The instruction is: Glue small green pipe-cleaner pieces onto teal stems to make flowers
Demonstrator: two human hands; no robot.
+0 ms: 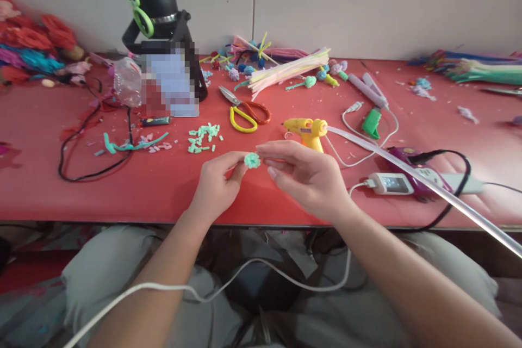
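Note:
My left hand (220, 182) pinches a small mint-green fuzzy flower (252, 160) between thumb and fingertips, above the front part of the red table. Just to the right of the flower is my right hand (308, 176), its fingers spread a little and its fingertips close to the petals; nothing shows in its grasp. Short mint-green pieces (204, 137) lie behind my left hand. A yellow glue gun (306, 129) with a long clear glue stick (428, 187) rests behind my right hand. Scissors (244, 111) with yellow and orange handles lie farther back.
A black bottle (157, 2) stands at the back left beside a blurred-out device (171, 79). Bundled pipe cleaners (289, 70) lie at the back. A power strip (424, 176) with cables sits at right. A white cable (261, 262) crosses over my lap. Black cord (61, 155) loops at left.

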